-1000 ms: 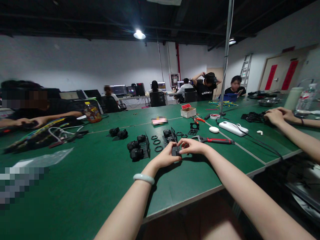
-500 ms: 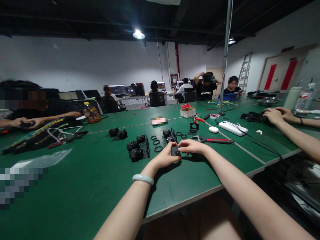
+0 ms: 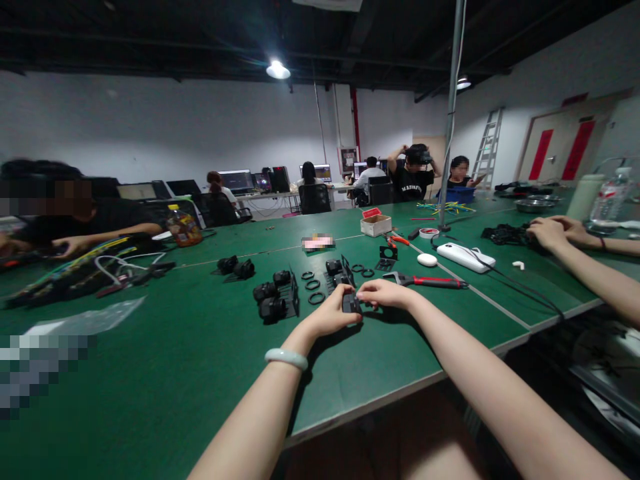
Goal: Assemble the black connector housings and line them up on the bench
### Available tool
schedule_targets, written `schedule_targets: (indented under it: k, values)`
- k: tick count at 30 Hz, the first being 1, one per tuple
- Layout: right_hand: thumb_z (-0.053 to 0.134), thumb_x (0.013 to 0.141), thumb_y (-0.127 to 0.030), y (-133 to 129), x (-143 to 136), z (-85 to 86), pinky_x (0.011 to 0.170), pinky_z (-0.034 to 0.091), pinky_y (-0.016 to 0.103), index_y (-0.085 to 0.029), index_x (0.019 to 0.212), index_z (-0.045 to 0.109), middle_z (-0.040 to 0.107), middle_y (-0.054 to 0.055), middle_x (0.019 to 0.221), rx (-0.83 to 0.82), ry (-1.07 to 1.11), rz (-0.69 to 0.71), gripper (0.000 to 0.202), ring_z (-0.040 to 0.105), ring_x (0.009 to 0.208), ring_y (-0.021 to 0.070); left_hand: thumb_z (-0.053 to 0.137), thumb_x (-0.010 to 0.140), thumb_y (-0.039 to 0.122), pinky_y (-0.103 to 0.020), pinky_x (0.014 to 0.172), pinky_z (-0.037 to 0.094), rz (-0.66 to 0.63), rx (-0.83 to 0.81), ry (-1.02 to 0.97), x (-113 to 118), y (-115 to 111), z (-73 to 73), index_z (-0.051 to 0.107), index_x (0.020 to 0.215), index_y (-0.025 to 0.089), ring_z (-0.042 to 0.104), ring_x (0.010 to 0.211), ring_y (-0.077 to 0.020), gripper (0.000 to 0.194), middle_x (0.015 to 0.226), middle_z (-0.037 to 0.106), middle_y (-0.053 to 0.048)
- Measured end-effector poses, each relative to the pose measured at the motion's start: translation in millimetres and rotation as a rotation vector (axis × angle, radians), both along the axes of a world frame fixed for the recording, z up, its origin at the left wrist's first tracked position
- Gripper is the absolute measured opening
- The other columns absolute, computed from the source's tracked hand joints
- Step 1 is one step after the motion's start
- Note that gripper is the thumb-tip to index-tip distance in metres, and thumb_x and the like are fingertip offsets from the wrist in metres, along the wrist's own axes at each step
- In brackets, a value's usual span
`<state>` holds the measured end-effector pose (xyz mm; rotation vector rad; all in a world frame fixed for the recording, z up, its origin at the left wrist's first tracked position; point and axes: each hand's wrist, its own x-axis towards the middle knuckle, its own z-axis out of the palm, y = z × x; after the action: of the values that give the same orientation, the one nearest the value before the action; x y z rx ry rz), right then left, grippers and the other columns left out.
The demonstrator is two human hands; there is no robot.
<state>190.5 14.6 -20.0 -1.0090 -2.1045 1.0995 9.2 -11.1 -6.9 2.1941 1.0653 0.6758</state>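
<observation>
My left hand (image 3: 333,315) is closed around a small black part (image 3: 351,303), held low over the green table. Against the right side of that part, the fingers of my right hand (image 3: 383,295) are pinched together; whether they grip the part itself or something smaller is hidden. Just beyond my hands stands a black bracket with round fittings (image 3: 337,270). To the left are more black fittings on a bracket (image 3: 275,297) and several black rings (image 3: 313,285). An adjustable wrench (image 3: 430,281) with a red and black handle lies right of my right hand.
A thin black plate with a hole (image 3: 388,253), a white oval case (image 3: 427,259), a white power bank (image 3: 466,257) and a small box (image 3: 376,225) lie farther back. A metal pole (image 3: 451,113) rises from the table. A co-worker's hands (image 3: 555,230) are at the right.
My hands stay almost in place around the black part, with only a slight shift of the right fingers. Nothing on the table near them has visibly moved.
</observation>
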Motion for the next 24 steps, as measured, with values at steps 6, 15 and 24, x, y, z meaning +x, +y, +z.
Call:
schedule_targets:
  k: [6, 15, 24]
  values:
    - [0.056, 0.063, -0.034, -1.7, 2.6, 0.9, 0.046, 0.034, 0.017, -0.018, 0.089, 0.044, 0.039, -0.005, 0.062, -0.045, 0.122, 0.023, 0.033, 0.038, 0.048, 0.0042, 0.057, 0.053, 0.027, -0.023, 0.064, 0.039, 0.011, -0.002, -0.004, 1.3, 2.2, -2.0, 0.037, 0.101, 0.016, 0.044, 0.074, -0.0131, 0.053, 0.085, 0.045, -0.001]
    - [0.063, 0.054, -0.029, -5.3, 2.1, 4.4, 0.049, 0.027, 0.016, -0.019, 0.094, 0.040, 0.032, -0.007, 0.061, 0.053, 0.051, 0.110, 0.048, 0.030, 0.052, 0.0046, 0.058, 0.054, 0.027, -0.025, 0.070, 0.038, -0.019, -0.004, -0.016, 1.2, 1.6, -0.9, 0.036, 0.101, 0.016, 0.044, 0.081, -0.0148, 0.053, 0.090, 0.046, -0.002]
    - [0.061, 0.057, -0.032, -4.5, 1.3, 2.9, 0.050, 0.028, 0.017, -0.019, 0.094, 0.041, 0.033, -0.006, 0.060, 0.075, 0.035, 0.094, 0.044, 0.031, 0.052, 0.0050, 0.058, 0.055, 0.028, -0.022, 0.061, 0.039, -0.025, -0.004, -0.021, -0.6, 4.4, -5.2, 0.036, 0.102, 0.016, 0.044, 0.075, -0.0132, 0.053, 0.086, 0.046, -0.002]
